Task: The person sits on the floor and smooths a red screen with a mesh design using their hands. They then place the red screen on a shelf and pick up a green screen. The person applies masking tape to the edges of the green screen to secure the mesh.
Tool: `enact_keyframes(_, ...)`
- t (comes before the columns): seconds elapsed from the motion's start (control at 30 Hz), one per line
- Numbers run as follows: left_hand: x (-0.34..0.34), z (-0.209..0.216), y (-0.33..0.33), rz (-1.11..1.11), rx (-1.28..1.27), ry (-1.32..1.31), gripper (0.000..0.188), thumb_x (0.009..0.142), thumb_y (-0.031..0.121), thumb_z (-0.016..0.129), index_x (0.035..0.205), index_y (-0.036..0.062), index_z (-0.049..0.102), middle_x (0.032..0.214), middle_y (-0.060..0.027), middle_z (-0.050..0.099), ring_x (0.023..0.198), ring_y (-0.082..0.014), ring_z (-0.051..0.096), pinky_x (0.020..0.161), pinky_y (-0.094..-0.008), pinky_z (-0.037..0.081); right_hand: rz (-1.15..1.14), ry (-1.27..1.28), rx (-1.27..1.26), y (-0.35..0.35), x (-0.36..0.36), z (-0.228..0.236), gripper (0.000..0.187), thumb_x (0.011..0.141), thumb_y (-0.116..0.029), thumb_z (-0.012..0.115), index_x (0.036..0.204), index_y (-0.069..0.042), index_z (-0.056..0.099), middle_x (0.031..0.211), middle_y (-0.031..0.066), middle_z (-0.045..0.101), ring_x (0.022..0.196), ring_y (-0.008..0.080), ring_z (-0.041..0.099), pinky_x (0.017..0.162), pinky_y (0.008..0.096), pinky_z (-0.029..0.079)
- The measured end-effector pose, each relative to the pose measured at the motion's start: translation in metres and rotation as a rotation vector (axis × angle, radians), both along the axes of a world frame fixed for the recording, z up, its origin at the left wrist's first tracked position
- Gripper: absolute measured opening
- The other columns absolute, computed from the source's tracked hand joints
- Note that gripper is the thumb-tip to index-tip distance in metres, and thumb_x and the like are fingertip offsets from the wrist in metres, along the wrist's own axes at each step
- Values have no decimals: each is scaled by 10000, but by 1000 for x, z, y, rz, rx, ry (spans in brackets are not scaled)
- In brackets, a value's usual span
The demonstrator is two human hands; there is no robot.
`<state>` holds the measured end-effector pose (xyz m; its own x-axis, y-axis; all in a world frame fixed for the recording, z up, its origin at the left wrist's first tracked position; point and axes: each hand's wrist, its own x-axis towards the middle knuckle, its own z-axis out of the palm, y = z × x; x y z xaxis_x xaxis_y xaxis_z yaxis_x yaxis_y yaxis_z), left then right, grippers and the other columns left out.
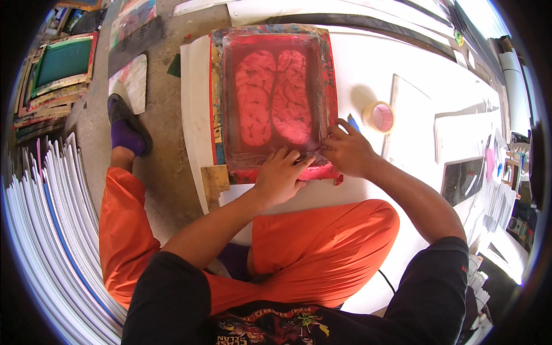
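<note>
In front of me lies a screen-printing frame (217,123) with red, dark mesh. Two pink sole-shaped areas (255,98) with wrinkled dark lines show side by side in it. Glossy clear tape (253,156) runs along its inner borders. My left hand (279,177) rests on the frame's near edge, fingers apart and touching the taped border. At the near right corner my right hand (349,150) has its fingertips drawn together on what looks like the clear tape. The small gap between both hands is partly covered by fingers.
A tape roll (379,117) stands right of the frame, near a small blue object (352,122). White board (359,63) lies beneath. Stacked sheets (57,230) fill the left side; several other frames (63,69) are piled at the far left. A wooden block (215,183) sits by the near left corner.
</note>
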<state>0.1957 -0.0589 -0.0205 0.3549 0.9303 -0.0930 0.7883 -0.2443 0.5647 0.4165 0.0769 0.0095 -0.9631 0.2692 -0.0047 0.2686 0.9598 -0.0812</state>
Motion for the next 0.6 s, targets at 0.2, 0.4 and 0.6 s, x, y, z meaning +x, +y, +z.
enact_keyframes(0.2, -2, -4, -1, 5, -13, -31, 705, 802, 315, 838, 1460, 210, 607, 1195, -78, 612, 1089, -310, 561, 938, -464, 497, 363, 56, 93, 26, -2, -1, 96, 746, -198, 691, 803, -140, 743, 974, -28, 695, 1112, 218, 628, 1130, 461, 482)
enact_keyframes(0.4, -5, -1, 1, 22, -87, -40, 674, 843, 353, 812, 1469, 215, 605, 1226, -71, 600, 1175, -298, 551, 995, -463, 490, 635, -25, 239, 43, -23, 21, 67, 773, -230, 692, 752, -182, 734, 948, -66, 694, 1094, 185, 610, 1155, 413, 444)
enact_keyframes(0.6, -3, 4, 5, -13, -102, 56, 660, 861, 534, 761, 1449, 262, 636, 1261, -99, 586, 1197, -323, 538, 1010, -504, 471, 601, -180, 89, 46, -19, 6, 78, 765, -247, 701, 800, -204, 757, 960, -61, 682, 1173, 195, 585, 1193, 437, 418)
